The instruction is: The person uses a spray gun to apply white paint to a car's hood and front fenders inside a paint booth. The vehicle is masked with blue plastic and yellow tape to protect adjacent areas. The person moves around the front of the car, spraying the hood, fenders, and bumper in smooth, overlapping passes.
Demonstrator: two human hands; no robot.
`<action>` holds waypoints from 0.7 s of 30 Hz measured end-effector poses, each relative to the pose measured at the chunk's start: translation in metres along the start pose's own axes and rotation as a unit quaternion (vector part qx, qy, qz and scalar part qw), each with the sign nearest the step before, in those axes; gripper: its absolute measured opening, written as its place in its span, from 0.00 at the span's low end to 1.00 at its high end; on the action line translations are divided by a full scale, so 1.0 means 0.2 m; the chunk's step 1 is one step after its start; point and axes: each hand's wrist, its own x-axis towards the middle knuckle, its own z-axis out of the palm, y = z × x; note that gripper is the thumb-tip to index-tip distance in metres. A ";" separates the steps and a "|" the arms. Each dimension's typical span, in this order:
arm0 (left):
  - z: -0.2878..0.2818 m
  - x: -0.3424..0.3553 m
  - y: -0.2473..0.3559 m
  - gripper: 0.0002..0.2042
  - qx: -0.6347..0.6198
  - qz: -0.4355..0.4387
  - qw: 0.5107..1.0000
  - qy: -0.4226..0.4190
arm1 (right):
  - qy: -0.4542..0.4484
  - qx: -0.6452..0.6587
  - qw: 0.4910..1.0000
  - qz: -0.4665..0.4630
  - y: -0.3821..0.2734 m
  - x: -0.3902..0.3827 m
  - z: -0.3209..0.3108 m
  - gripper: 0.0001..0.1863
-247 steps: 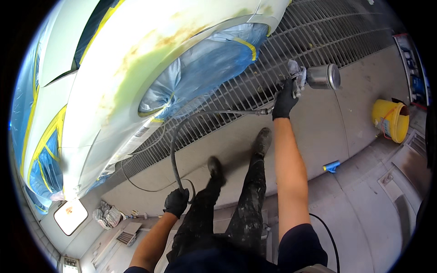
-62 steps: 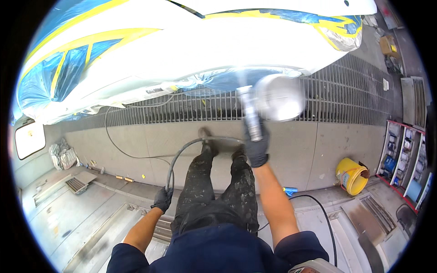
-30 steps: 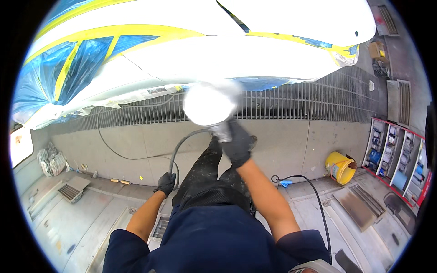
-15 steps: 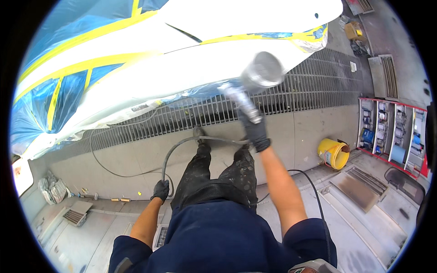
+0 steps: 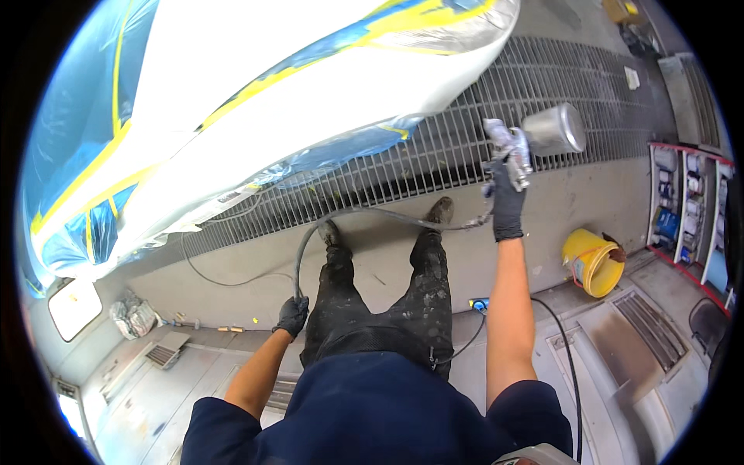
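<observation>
My right hand (image 5: pixel 508 203), black-gloved, grips a silver spray gun (image 5: pixel 511 147) with a metal cup (image 5: pixel 550 132) over the floor grate, right of a white car body (image 5: pixel 325 112) masked with blue plastic (image 5: pixel 77 139) and yellow tape (image 5: pixel 85 178). A grey hose (image 5: pixel 349 211) runs from the gun down to my left hand (image 5: pixel 293 316), whose gloved fingers are closed around it. Neither hand touches the car. My boots and paint-spattered trousers show between my arms.
The long floor grate (image 5: pixel 589 85) runs alongside the car. A yellow bucket (image 5: pixel 589 263) lies at the right, near a red-edged rack (image 5: pixel 682 209) with supplies. Crumpled bags (image 5: pixel 132 318) sit at the lower left, and thinner hoses (image 5: pixel 225 279) cross the floor.
Since half a second ago my right hand and the spray gun have moved right, away from the car. The view has turned, so the car body tilts more steeply across the top left.
</observation>
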 end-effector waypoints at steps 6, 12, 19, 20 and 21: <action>0.27 -0.24 0.57 0.21 0.090 -0.022 0.996 -0.002 | -0.188 -0.037 0.975 0.113 0.11 0.14 -0.30 0.11; 0.37 -0.30 0.92 0.21 0.097 -0.031 0.995 -0.021 | -0.044 0.058 0.994 0.085 0.54 0.61 -0.45 0.09; 0.49 -0.31 0.97 0.21 0.079 -0.008 0.997 -0.009 | 0.012 0.060 0.995 0.078 0.73 0.57 -0.52 0.10; 0.49 -0.33 0.99 0.21 0.104 -0.011 0.994 -0.023 | -0.037 0.042 0.985 0.161 0.72 0.49 -0.53 0.10; 0.50 -0.34 1.00 0.22 0.129 -0.011 0.991 -0.039 | -0.083 0.024 0.967 0.240 0.68 0.43 -0.55 0.11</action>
